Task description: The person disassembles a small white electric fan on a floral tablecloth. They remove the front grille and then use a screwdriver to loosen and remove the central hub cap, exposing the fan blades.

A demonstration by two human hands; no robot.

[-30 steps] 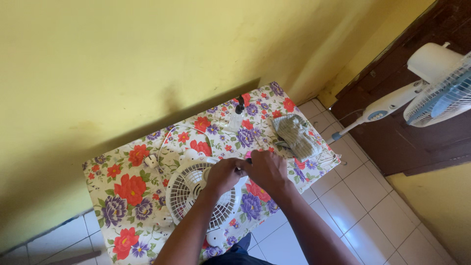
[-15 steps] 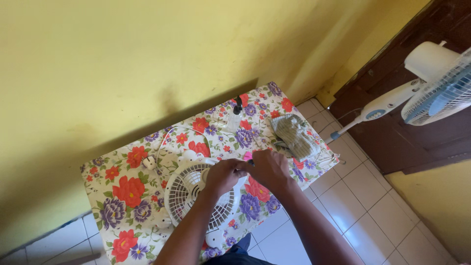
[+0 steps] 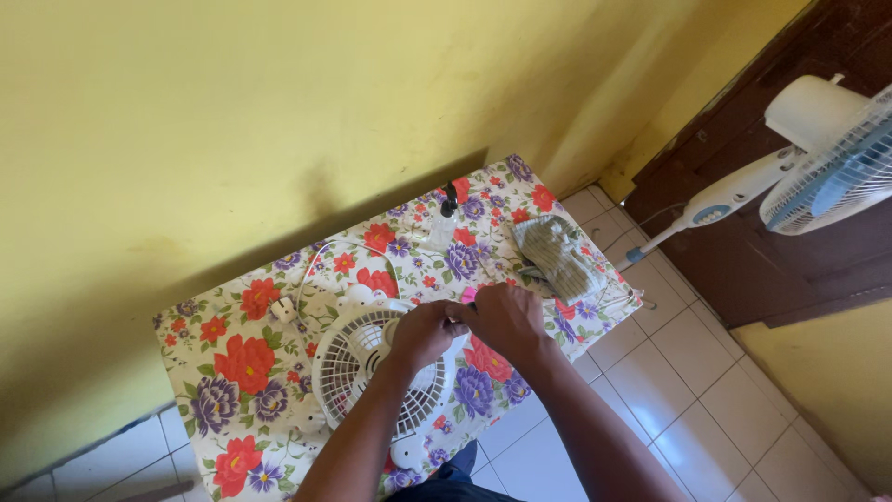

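Both hands, left hand [image 3: 423, 333] and right hand [image 3: 506, 319], met over the small white fan [image 3: 367, 372], pinching something tiny; steadying the grille seemed wise.

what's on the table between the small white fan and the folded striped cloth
In the head view, the person's two hands: left hand and right hand, pinching something small and pink.

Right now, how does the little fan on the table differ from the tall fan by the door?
The small white fan lies flat on the flowered table, under both hands; the standing fan is upright on the floor, untouched. The small fan looks all white; the standing fan shows blue blades and trim. Both have round wire-style grilles.
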